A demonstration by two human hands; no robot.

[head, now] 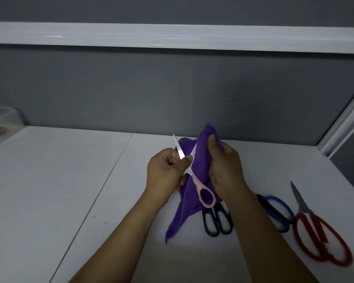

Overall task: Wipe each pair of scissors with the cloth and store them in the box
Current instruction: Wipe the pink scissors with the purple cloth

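Observation:
My left hand (165, 172) pinches the pink-handled scissors (204, 193) near the pivot, with the blades spread apart and pointing up. My right hand (225, 168) grips the purple cloth (192, 186), which is wrapped over one blade and hangs down to the table. One pink handle loop hangs free in front of the cloth. A clear plastic box (0, 123) stands at the far left edge with something dark inside. On the table to the right lie black-handled scissors (217, 221), blue-handled scissors (276, 211) and red-handled scissors (319, 237).
The white table (59, 180) has a seam running diagonally through its left half. A grey partition wall (172, 88) with a white rail closes the back, and another partition stands at the right.

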